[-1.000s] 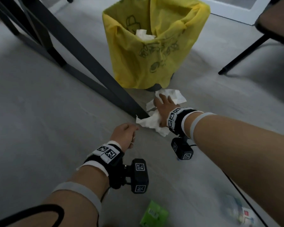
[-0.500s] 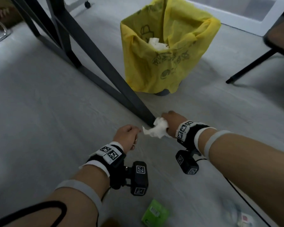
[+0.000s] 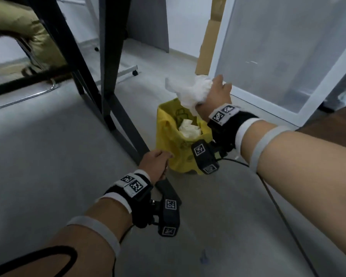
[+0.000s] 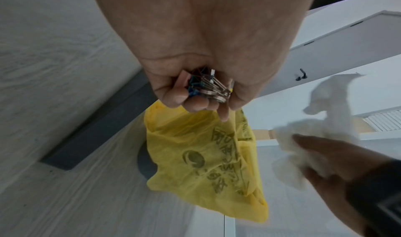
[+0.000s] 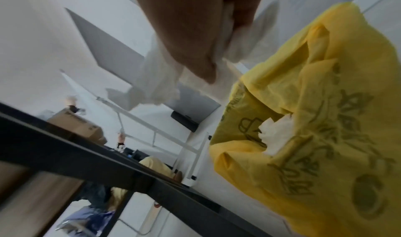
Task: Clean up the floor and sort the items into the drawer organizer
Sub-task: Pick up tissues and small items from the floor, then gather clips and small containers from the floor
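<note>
Grey floor (image 3: 38,156): right hand (image 3: 216,92) clutches crumpled tissue (image 3: 192,90) over the yellow bin (image 3: 168,136) to drop it; left hand (image 3: 156,162) clenches paper clips (image 4: 208,88)

Left hand (image 4: 208,55) clutching what look like binder clips (image 4: 206,88), yellow bag (image 4: 201,158) below, right hand (image 4: 338,168) gripping crumpled tissue (image 4: 321,129)

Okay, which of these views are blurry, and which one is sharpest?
Head view: fairly sharp, with the upper-left corner smeared. Left wrist view: the clips in the left hand are crisp, the tissue soft. Right wrist view: blurriest, with right hand and yellow bag streaked.
</note>
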Tool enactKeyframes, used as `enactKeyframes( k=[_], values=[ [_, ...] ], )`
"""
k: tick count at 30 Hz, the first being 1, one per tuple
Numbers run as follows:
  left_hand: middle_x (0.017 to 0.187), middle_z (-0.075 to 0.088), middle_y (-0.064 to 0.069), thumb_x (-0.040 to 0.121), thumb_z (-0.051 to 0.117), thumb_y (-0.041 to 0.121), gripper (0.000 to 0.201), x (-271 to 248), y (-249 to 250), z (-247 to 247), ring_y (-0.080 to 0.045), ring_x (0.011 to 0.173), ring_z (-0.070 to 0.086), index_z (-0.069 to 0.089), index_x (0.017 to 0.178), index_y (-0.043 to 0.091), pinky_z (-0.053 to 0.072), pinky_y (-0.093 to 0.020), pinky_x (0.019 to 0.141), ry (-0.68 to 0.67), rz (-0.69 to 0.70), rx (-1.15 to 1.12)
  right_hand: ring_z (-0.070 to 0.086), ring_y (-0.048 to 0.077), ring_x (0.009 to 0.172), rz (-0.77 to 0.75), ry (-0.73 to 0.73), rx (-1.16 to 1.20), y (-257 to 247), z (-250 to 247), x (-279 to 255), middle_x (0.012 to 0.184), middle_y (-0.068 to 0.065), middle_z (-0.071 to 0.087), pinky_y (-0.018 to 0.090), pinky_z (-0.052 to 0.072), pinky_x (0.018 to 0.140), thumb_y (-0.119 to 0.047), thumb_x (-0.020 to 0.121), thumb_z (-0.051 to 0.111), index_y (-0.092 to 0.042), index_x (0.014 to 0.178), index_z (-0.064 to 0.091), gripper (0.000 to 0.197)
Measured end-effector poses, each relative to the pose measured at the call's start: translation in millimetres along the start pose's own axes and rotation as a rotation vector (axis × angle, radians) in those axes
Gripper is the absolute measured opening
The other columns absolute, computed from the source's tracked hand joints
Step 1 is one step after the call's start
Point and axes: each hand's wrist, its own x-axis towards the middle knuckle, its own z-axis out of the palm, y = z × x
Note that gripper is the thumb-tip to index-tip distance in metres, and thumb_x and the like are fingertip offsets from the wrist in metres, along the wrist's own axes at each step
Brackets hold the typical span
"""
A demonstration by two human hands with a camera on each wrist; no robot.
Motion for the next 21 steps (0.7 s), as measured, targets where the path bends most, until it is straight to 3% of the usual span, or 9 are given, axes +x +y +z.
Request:
enactKeyframes(
  k=[2, 4, 6, 8, 11, 13, 15, 18, 21],
  values=[
    [0.065, 0.046, -0.01, 0.095, 0.055, 0.018, 0.019, 3, 1, -4, -0.022, 0.056, 0.041, 0.065, 0.083, 0.008, 0.032, -0.026, 0.047, 0.014, -0.002, -0.025, 0.048, 0.041, 0.117, 0.066, -0.105, -0.052, -7, 14, 3, 0.145, 0.02, 0.03, 0.048, 0.044, 0.102, -0.045, 0.071, 0.076, -0.02, 0.152, 0.022, 0.101],
    [0.063, 0.045, -0.007, 0.096, 0.054, 0.017, 0.019, 1, -4, -7, -0.021, 0.055, 0.041, 0.065, 0.085, 0.007, 0.031, -0.025, 0.047, 0.022, -0.01, -0.031, 0.042, 0.041, 0.13, 0.139, -0.242, -0.091, -1, 21, -3, 0.155, 0.02, 0.018, 0.049, 0.04, 0.104, -0.04, 0.077, 0.078, -0.026, 0.156, 0.005, 0.109],
    [0.062, 0.045, -0.005, 0.097, 0.052, 0.016, 0.019, -2, -15, -9, -0.018, 0.053, 0.041, 0.064, 0.085, 0.007, 0.03, -0.024, 0.048, 0.021, -0.024, -0.024, 0.04, 0.038, 0.134, 0.15, -0.278, -0.142, 11, 21, -17, 0.158, 0.017, 0.012, 0.045, 0.04, 0.101, -0.03, 0.085, 0.072, -0.026, 0.156, -0.003, 0.103],
    [0.063, 0.045, -0.006, 0.098, 0.051, 0.016, 0.021, -7, -28, -10, -0.017, 0.052, 0.041, 0.063, 0.082, 0.008, 0.029, -0.024, 0.047, 0.022, -0.039, -0.022, 0.042, 0.035, 0.131, 0.037, -0.205, -0.089, 28, 23, -31, 0.154, 0.016, 0.02, 0.037, 0.04, 0.097, -0.02, 0.086, 0.068, -0.021, 0.156, 0.008, 0.092],
    [0.06, 0.046, -0.005, 0.1, 0.051, 0.018, 0.024, -15, -48, -9, -0.017, 0.05, 0.041, 0.064, 0.083, 0.008, 0.029, -0.025, 0.047, 0.029, -0.085, 0.013, 0.042, 0.033, 0.125, -0.101, -0.102, 0.059, 51, 22, -62, 0.14, 0.016, 0.036, 0.036, 0.038, 0.1, -0.007, 0.084, 0.062, -0.012, 0.146, 0.032, 0.069],
    [0.059, 0.045, -0.005, 0.1, 0.051, 0.018, 0.024, -22, -66, -6, -0.018, 0.051, 0.04, 0.064, 0.083, 0.008, 0.029, -0.024, 0.047, 0.027, -0.13, 0.024, 0.051, 0.031, 0.105, -0.141, -0.051, 0.145, 71, 23, -88, 0.127, 0.015, 0.043, 0.04, 0.047, 0.087, -0.003, 0.082, 0.06, -0.01, 0.132, 0.045, 0.052],
    [0.06, 0.045, -0.006, 0.1, 0.052, 0.019, 0.024, -29, -82, 0, -0.018, 0.051, 0.04, 0.064, 0.082, 0.009, 0.03, -0.023, 0.046, 0.018, -0.171, 0.049, 0.051, 0.027, 0.085, -0.178, -0.064, 0.137, 98, 30, -114, 0.112, 0.012, 0.047, 0.036, 0.042, 0.07, -0.004, 0.082, 0.058, -0.008, 0.113, 0.053, 0.032],
    [0.061, 0.046, -0.007, 0.098, 0.053, 0.016, 0.022, -42, -108, 9, -0.018, 0.052, 0.041, 0.063, 0.08, 0.01, 0.031, -0.02, 0.045, 0.013, -0.235, 0.081, 0.051, 0.026, 0.076, -0.219, -0.279, 0.026, 141, 57, -158, 0.095, 0.001, 0.047, 0.034, 0.043, 0.067, -0.007, 0.081, 0.056, -0.014, 0.094, 0.057, 0.015],
    [0.062, 0.046, -0.006, 0.096, 0.053, 0.013, 0.017, -57, -144, 20, -0.017, 0.052, 0.042, 0.061, 0.082, 0.009, 0.031, -0.018, 0.043, -0.038, -0.317, 0.13, 0.059, 0.028, 0.09, -0.16, -0.761, -0.156, 177, 93, -211, 0.103, 0.003, 0.052, 0.034, 0.052, 0.083, -0.013, 0.084, 0.058, -0.025, 0.1, 0.061, 0.021]
  ],
)
